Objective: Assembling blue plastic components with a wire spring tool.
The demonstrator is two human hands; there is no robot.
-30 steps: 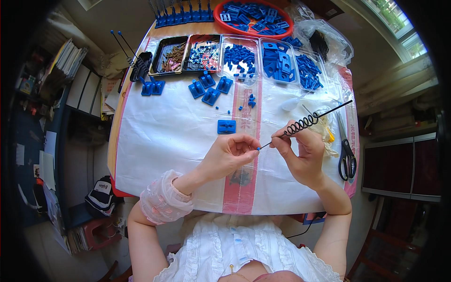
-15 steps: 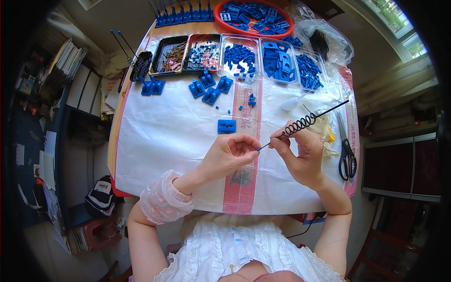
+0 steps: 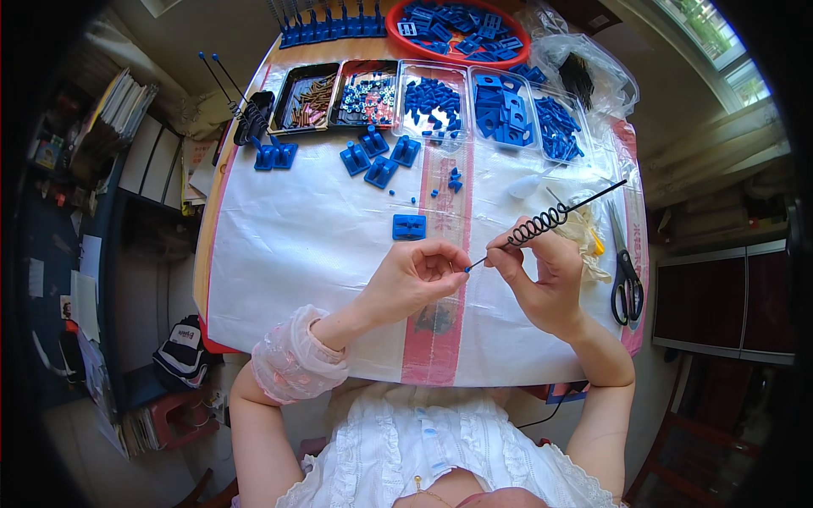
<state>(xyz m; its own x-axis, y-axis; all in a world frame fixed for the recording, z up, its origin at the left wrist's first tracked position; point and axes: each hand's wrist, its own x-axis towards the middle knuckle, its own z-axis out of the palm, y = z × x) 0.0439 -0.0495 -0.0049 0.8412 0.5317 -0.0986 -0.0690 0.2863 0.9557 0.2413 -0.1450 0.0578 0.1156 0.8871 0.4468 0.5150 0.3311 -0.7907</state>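
Note:
Above the near half of the table, my right hand (image 3: 546,273) is closed around a black coiled wire rod (image 3: 535,227), whose straight end slants up to the right. From the left, my left hand (image 3: 421,275) pinches a small blue cap (image 3: 467,269) at the rod's thin lower tip. Just beyond my left hand, a blue plastic base (image 3: 409,227) lies flat on the white sheet. Several blue assembled clips (image 3: 381,173) lie farther off, with a few small blue caps (image 3: 413,201) and blue pieces (image 3: 456,179) scattered beside them.
Trays of brown screws (image 3: 312,100), metal nuts (image 3: 367,95) and blue parts (image 3: 432,100) line the far side. Behind them are a red basin (image 3: 518,57) and a rack of upright rods (image 3: 330,32). Black-handled scissors (image 3: 627,284) lie at the right edge.
Hardly anything differs. The rod's upper end has dipped very slightly, and both hands keep the same hold.

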